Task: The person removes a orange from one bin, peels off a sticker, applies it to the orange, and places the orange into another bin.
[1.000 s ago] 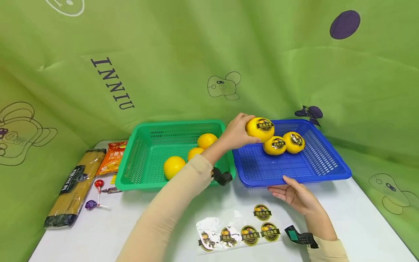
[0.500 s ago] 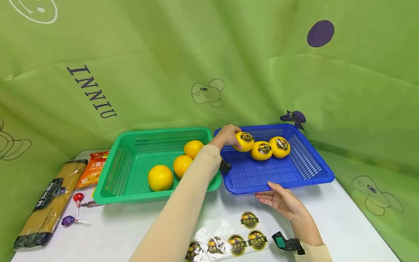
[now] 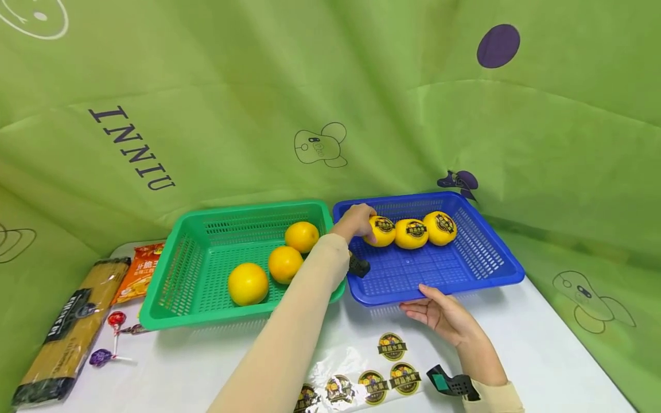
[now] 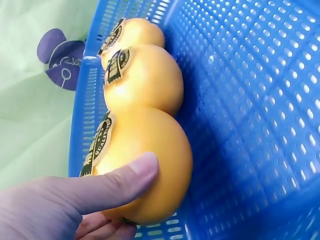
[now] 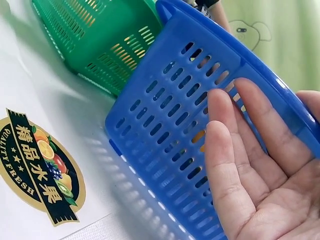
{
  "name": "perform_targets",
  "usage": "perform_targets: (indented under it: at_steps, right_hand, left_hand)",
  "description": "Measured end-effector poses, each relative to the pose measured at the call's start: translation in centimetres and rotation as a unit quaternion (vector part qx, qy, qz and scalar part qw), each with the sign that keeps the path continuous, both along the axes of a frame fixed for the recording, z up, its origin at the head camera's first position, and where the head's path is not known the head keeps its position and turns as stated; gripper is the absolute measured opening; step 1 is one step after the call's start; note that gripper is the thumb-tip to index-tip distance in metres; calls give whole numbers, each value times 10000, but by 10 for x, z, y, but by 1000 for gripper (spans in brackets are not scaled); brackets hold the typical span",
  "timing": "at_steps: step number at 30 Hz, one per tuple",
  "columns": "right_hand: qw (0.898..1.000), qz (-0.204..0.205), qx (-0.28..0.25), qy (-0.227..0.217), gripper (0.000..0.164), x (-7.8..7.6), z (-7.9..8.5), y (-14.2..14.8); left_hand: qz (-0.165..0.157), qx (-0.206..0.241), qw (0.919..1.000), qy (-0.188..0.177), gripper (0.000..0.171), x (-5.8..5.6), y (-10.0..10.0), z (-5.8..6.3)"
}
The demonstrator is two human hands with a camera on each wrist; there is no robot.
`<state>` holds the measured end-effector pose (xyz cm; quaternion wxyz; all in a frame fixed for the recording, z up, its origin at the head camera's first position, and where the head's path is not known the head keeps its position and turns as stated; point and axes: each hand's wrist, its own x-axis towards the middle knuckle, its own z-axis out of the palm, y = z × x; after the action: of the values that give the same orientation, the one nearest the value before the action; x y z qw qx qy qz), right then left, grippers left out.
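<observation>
Green basket [image 3: 219,269] beside blue basket [image 3: 413,272]

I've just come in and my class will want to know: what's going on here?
A person's left hand holds a yellow-orange fruit with a round label, in the blue basket, lined up against two more labelled fruits. The right hand is at that basket's near rim, fingers extended. In the green basket beside it sit three fruits with no labels showing. A sheet of matching labels lies on the white table in front.
</observation>
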<state>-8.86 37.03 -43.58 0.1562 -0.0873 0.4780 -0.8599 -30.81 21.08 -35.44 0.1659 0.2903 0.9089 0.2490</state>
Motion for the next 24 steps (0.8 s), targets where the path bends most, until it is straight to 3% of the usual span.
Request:
perform_targets:
  at_steps: [4,10,14,19,24]
  right_hand:
    - [9999,-8,-31,-96,41,0,1,-1]
    - [9999,-47,-45,-142,40,0,0,-1]
    - [9999,-17,-113,-123,40,1,-1,-1]
    - [9998,49,-172,-55,42,0,-1,-1]
    - [9998,25,-135,-112,41,0,-1,-1]
  left_hand:
    - [34,88,9999,-56,73,-1,2,-3]
    - [279,278,9982,-460,74,-7,8,-9]
    - [231,30,9987,-456,74,-7,11,-12]
    - [118,-251,9995,-158,76,-3,11,-11]
    - [218,-378,9982,-411,80,-4,13,-12]
